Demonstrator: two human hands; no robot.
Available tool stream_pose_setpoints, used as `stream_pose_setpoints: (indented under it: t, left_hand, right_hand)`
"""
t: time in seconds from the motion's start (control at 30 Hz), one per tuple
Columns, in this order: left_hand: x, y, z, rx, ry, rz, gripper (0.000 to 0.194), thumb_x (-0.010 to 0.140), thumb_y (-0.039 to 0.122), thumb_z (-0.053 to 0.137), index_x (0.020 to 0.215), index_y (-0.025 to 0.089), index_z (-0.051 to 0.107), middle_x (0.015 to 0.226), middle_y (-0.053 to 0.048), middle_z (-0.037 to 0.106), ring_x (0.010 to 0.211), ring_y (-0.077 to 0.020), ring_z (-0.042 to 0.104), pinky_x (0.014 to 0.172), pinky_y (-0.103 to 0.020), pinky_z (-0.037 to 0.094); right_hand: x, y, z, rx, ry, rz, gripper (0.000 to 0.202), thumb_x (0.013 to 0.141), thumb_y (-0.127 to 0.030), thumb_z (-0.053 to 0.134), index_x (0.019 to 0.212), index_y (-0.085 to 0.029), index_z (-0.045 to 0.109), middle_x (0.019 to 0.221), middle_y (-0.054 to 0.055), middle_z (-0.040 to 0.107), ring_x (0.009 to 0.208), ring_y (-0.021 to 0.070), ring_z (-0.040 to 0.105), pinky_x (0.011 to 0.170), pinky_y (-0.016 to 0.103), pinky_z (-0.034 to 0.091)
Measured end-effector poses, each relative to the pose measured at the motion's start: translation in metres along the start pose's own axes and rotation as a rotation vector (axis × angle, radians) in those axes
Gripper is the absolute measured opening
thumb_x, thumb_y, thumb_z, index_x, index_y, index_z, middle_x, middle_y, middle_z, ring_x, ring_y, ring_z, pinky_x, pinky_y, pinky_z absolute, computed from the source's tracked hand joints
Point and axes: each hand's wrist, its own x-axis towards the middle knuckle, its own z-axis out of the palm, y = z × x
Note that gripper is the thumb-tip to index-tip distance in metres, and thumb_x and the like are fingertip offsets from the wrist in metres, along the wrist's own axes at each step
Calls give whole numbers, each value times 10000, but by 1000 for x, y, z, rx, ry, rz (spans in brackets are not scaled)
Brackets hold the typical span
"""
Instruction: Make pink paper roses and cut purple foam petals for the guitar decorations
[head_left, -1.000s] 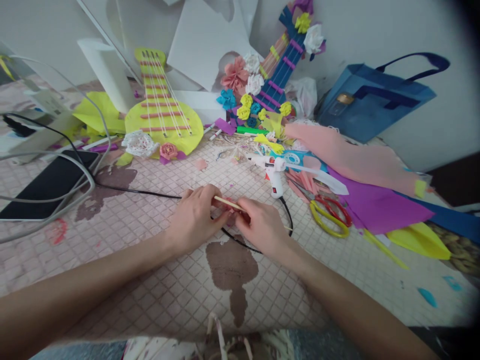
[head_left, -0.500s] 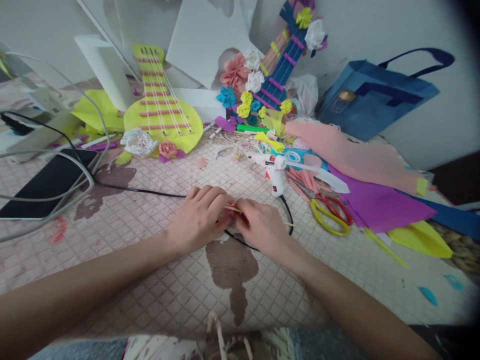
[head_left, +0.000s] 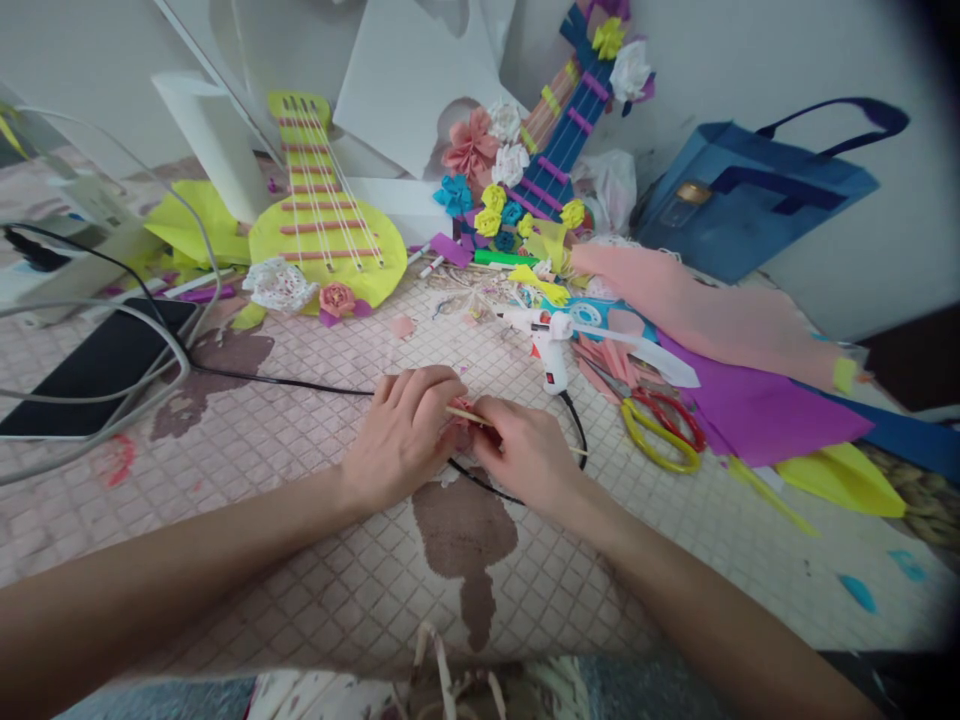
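Pinching one thin wooden skewer [head_left: 471, 416] at frame centre, the left hand [head_left: 405, 435] and right hand [head_left: 525, 455] both close their fingers around it and a small pink paper bit [head_left: 460, 413], pressed low over the quilted pink mat [head_left: 300, 560], probably for steadiness. Outward: one white glue gun [head_left: 551, 345] just above, one pair of red-and-yellow scissors [head_left: 660, 425] centre-right, two paper guitars, yellow [head_left: 322, 220] and blue [head_left: 559, 150], along the top, and one blue bag [head_left: 750, 195] upper right.

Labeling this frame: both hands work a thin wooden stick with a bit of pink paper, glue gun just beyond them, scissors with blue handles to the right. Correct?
Not quite. In the head view the scissors have red and yellow handles, not blue. The rest holds: left hand and right hand work a thin wooden stick with pink paper, and the glue gun lies just beyond them.
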Motion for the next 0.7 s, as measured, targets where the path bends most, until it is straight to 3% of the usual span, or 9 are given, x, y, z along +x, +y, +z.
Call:
stream_pose_setpoints:
  t: [0.1,0.43,0.7]
  left_hand:
    - [0,1,0,38,31,20,332,824,171,588,1124,150,448,1130,-150,592,975,-272,560,759,-409,443]
    - [-1,-1,2,25,-21,32,268,840,138,522,1095,191,456,1066,-108,613,943,-251,568,737,-393,429]
    - [-2,2,0,51,88,15,259,835,197,593,1046,209,444,1095,-128,572,992,-267,546,794,-425,458]
  right_hand:
    - [0,0,0,-4,-1,-3,202,839,-155,488,984,-187,624,872,45,718,743,178,654,604,264,366]
    - [0,1,1,-12,-12,-5,175,838,-149,494,954,-190,619,853,42,716,725,171,646,599,258,356]
    - [0,1,0,-4,10,17,132,838,-171,484,887,-191,605,794,29,710,681,170,637,586,260,344]
